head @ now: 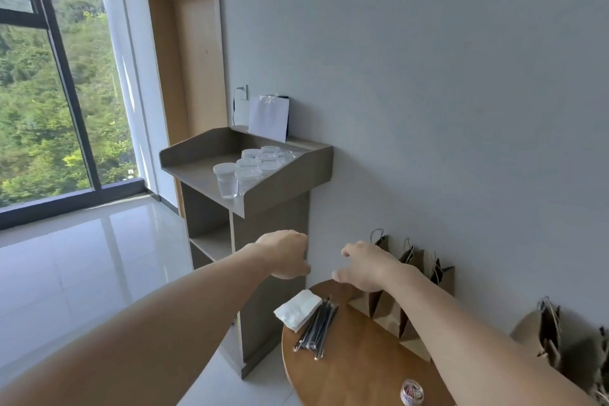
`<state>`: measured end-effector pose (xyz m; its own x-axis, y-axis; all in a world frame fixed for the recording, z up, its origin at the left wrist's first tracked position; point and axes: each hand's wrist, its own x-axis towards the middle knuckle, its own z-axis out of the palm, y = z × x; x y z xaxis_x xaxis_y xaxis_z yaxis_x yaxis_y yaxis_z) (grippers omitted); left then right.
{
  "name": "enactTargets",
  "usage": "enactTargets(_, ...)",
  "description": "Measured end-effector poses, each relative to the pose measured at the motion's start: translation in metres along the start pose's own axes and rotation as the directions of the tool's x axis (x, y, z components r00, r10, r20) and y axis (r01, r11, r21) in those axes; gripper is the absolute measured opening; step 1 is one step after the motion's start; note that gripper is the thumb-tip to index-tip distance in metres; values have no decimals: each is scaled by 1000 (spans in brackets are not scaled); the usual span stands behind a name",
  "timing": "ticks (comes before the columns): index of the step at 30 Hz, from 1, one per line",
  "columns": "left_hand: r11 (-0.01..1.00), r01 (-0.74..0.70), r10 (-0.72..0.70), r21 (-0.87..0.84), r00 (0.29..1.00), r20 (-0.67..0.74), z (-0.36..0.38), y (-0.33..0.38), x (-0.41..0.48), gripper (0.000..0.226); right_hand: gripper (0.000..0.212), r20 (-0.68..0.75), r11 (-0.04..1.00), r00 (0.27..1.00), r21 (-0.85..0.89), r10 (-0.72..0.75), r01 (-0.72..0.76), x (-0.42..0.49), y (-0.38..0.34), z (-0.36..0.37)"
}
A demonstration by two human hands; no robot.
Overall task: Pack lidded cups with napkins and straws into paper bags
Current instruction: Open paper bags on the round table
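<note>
Cups (255, 165) first: a cluster of clear lidded plastic ones on the surface of the grey stand (290, 175), at 12 o'clock from both hands and well apart from them. Thin-walled and light, likely to flex. The nearest cup (226, 183) seems to hold clear liquid, so heavier and spill-prone. Best hold, I judge: around the wall just below the lid rim, upright, no squeeze.

Napkins (298, 308), a soft white stack, and dark straws (318, 328), slim and apt to roll, lie touching at 10 o'clock on the round wooden surface (356, 369). Paper bags (412, 277) stand along the wall at its 1 to 3 o'clock: stiff paper, cord handles, mouths narrow.

Left grip (285, 254) loosely curled, nothing seen in it. Right grip (365, 265) released, fingers spread, over the round surface's far edge.

The stand's raised side wall fences the cups at their 3 o'clock, so reach in from its open front. Small jar (412, 393) at 6 o'clock, out of the way.
</note>
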<state>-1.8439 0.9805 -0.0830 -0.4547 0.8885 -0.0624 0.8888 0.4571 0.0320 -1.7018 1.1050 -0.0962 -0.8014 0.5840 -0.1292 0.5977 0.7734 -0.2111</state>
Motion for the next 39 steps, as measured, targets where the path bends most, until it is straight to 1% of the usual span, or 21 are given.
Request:
enactTargets(3,999,-47,48,-17,998,42,8,-1,50,55,66,28,1000,999,8,26,-26,38,17,-2)
enactTargets(7,991,-130,132,-32,989,67,18,0,122,56,66,32,996,995,8,90,-90,88,45,1)
enactTargets(11,965,-256,261,-59,960,97,40,6,197,55,66,58,971,971,58,230,-234,129,76,13)
enactTargets(16,904,-419,428,-88,888,168,62,19,288,42,66,98,887,897,138,431,-441,168,110,25)
enactTargets(21,830,-533,558,-162,795,239,84,52,347,45,68,122,771,803,227,584,-595,177,144,47)
enactTargets(23,797,-576,604,-183,752,264,99,71,361,45,63,136,715,756,254,641,-652,175,162,60)
enactTargets(24,783,-592,621,-191,732,279,107,81,367,45,56,145,691,736,262,662,-673,175,172,65)
enactTargets(25,771,-605,636,-199,714,293,116,91,373,46,48,154,669,716,267,681,-693,175,182,72)
enactTargets(26,760,-617,648,-204,699,303,124,100,380,48,34,159,652,697,261,699,-712,176,194,78)
enactTargets(27,750,-628,659,-206,685,310,131,108,386,51,28,156,642,689,265,708,-720,179,206,85)
enactTargets(28,743,-637,667,-205,676,314,138,116,393,53,33,154,633,682,274,715,-724,183,219,91)
enactTargets(30,741,-640,667,-203,670,324,150,130,409,55,32,140,618,669,282,730,-734,194,247,99)
enactTargets(33,767,-610,637,-201,680,363,165,151,431,56,34,141,612,667,295,732,-734,212,292,111)
enactTargets(36,793,-577,600,-197,682,417,178,172,451,57,42,161,575,647,336,745,-746,230,335,127)
enactTargets(37,799,-568,592,-199,680,432,183,178,457,57,41,166,568,645,347,746,-747,235,347,131)
enactTargets(39,809,-551,578,-205,680,451,193,189,465,56,33,184,563,645,351,742,-748,245,368,140)
